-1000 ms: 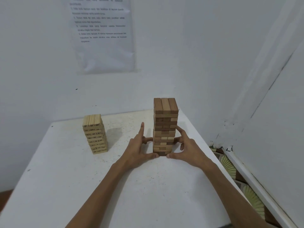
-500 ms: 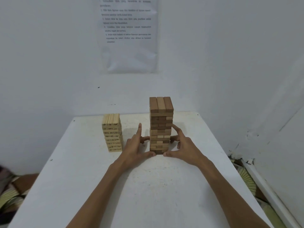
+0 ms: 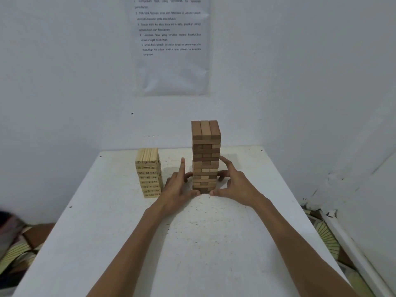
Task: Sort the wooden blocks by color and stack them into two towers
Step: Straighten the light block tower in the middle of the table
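A tall tower of brown wooden blocks [image 3: 206, 151] stands upright near the middle of the white table [image 3: 192, 243]. A shorter tower of pale, numbered blocks [image 3: 149, 172] stands to its left, apart from it. My left hand [image 3: 177, 186] flanks the brown tower's left side, fingers straight, thumb tip at the tower's base. My right hand [image 3: 232, 183] flanks the right side, fingers spread and touching the lower blocks, thumb at the base. Neither hand grips a block.
The table stands in a white corner, its far edge against the wall. A printed instruction sheet [image 3: 171, 46] hangs on the wall above. Patterned floor [image 3: 327, 236] shows past the table's right edge and at the lower left.
The camera has swung left, so both towers sit nearer the middle of the view. My hands stay at the brown tower's lower sides, hardly moved.
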Available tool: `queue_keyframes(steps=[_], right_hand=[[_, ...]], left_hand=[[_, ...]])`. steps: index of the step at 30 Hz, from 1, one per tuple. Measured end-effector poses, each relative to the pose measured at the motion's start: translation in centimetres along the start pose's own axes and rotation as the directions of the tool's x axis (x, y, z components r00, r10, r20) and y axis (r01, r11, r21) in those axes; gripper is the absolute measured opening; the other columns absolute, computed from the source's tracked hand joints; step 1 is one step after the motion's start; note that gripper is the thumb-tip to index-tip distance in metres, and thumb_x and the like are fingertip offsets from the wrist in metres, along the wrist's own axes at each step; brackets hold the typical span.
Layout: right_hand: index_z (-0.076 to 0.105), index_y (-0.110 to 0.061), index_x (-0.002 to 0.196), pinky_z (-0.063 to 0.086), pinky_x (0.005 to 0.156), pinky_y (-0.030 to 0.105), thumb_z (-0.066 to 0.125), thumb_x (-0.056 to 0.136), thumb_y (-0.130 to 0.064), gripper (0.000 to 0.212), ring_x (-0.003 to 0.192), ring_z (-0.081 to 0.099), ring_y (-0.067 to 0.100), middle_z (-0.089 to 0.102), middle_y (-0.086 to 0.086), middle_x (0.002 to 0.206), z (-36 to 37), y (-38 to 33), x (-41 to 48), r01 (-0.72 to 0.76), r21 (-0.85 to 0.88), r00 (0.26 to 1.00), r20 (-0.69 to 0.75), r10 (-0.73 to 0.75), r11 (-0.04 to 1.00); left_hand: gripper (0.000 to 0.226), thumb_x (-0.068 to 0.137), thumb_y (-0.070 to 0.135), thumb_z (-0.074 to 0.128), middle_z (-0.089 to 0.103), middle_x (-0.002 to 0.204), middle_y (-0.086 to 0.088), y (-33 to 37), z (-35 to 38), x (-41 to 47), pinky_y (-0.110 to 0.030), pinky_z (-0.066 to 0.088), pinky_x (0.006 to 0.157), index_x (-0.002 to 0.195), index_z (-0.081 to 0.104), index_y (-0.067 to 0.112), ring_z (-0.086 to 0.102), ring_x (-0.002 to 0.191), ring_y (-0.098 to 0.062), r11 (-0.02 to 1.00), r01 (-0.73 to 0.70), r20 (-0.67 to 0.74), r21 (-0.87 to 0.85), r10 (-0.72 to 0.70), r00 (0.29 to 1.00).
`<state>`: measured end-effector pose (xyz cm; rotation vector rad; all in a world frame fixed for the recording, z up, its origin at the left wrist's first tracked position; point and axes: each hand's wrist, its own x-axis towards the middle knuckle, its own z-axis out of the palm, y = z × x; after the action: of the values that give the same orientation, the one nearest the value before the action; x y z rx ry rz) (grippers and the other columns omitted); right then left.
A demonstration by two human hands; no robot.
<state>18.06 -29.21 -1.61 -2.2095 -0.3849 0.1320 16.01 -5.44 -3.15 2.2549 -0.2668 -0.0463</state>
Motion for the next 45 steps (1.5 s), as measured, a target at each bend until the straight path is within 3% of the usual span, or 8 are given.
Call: queue_keyframes(steps=[17,22,28,31,33,38,42,45], right_hand=[[0.013,-0.032,0.160,0.049,0.103,0.042,0.093,0.070,-0.038,0.121,0.099,0.060,0.006,0.066,-0.002,0.132,0.1,-0.3,-0.3,-0.029,0.006,0.999,-0.015,0.029,1.000],[0.007,-0.035,0.161,0.047,0.088,0.015,0.092,0.072,-0.035,0.123,0.096,0.058,-0.005,0.057,-0.019,0.135,-0.1,0.3,-1.0,-0.006,0.036,1.000,0.013,0.006,0.999],[0.022,-0.036,0.155,0.041,0.112,0.032,0.054,0.092,-0.038,0.071,0.134,0.050,0.004,0.050,-0.010,0.150,1.2,-0.7,-2.3,0.005,0.535,0.970,-0.207,0.125,0.845],[0.016,-0.036,0.159,0.029,0.123,0.037,0.029,0.101,-0.066,0.066,0.142,0.041,0.005,0.045,-0.009,0.154,3.4,-3.3,-1.4,0.010,0.665,0.938,-0.265,0.224,0.747],[0.017,-0.048,0.155,0.035,0.118,0.029,0.016,0.098,-0.070,0.061,0.140,0.042,0.001,0.047,-0.014,0.153,4.6,-4.6,-0.7,0.011,0.709,0.939,-0.249,0.235,0.706],[0.032,-0.058,0.121,0.044,0.078,0.000,0.000,0.109,-0.043,0.037,0.097,0.056,-0.026,0.060,-0.050,0.093,5.3,-6.7,0.0,0.104,0.791,0.929,-0.294,0.226,0.602],[0.019,-0.060,0.136,0.047,0.081,0.005,0.000,0.107,-0.047,0.037,0.105,0.057,-0.022,0.060,-0.040,0.114,6.2,-5.3,0.8,0.126,0.785,0.917,-0.325,0.230,0.607],[0.003,-0.042,0.158,0.048,0.081,0.006,0.002,0.107,-0.049,0.052,0.105,0.057,-0.022,0.051,-0.034,0.123,6.5,-5.0,1.0,0.113,0.785,0.926,-0.305,0.221,0.610]], left_hand=[[0.115,0.087,0.065,0.063,0.042,0.154,0.005,0.0,0.4,-0.7,-0.050,0.028,0.118,0.149,-0.031,0.046,0.031,0.144,-0.022,0.997,-0.005,-0.030,0.082,0.007,1.000],[0.120,0.081,0.069,0.064,0.040,0.157,0.009,0.0,0.7,-1.0,-0.053,0.026,0.120,0.151,-0.030,0.043,0.031,0.147,-0.018,0.999,0.013,-0.045,0.049,-0.011,0.999],[0.068,0.108,0.032,0.037,0.027,0.164,0.010,1.2,1.5,-1.4,-0.038,0.016,0.123,0.160,-0.006,0.037,0.026,0.148,-0.010,0.925,0.067,-0.181,-0.374,-0.144,0.973],[0.063,0.101,0.068,0.027,0.023,0.160,0.021,4.0,1.9,-0.7,-0.043,0.017,0.123,0.158,0.016,0.045,0.025,0.147,-0.007,0.664,0.098,-0.127,-0.742,-0.283,0.951],[0.066,0.101,0.068,0.014,0.026,0.150,0.023,6.0,2.3,-0.2,-0.035,0.018,0.119,0.159,0.017,0.037,0.025,0.141,-0.002,0.505,0.074,-0.108,-0.860,-0.322,0.941],[0.063,0.101,0.065,0.007,0.020,0.163,0.018,7.1,3.2,1.3,-0.028,0.022,0.116,0.158,0.010,0.039,0.022,0.147,-0.002,0.475,-0.015,-0.184,-0.880,-0.310,0.933],[0.038,0.104,0.056,0.000,0.032,0.143,0.028,7.3,3.7,1.3,-0.012,0.033,0.100,0.140,0.014,0.054,0.043,0.117,0.019,0.552,-0.011,-0.207,-0.834,-0.295,0.933],[0.035,0.106,0.051,-0.002,0.036,0.129,0.032,7.7,3.6,1.2,-0.006,0.035,0.096,0.135,0.017,0.053,0.045,0.106,0.023,0.556,-0.011,-0.199,-0.831,-0.278,0.940]])
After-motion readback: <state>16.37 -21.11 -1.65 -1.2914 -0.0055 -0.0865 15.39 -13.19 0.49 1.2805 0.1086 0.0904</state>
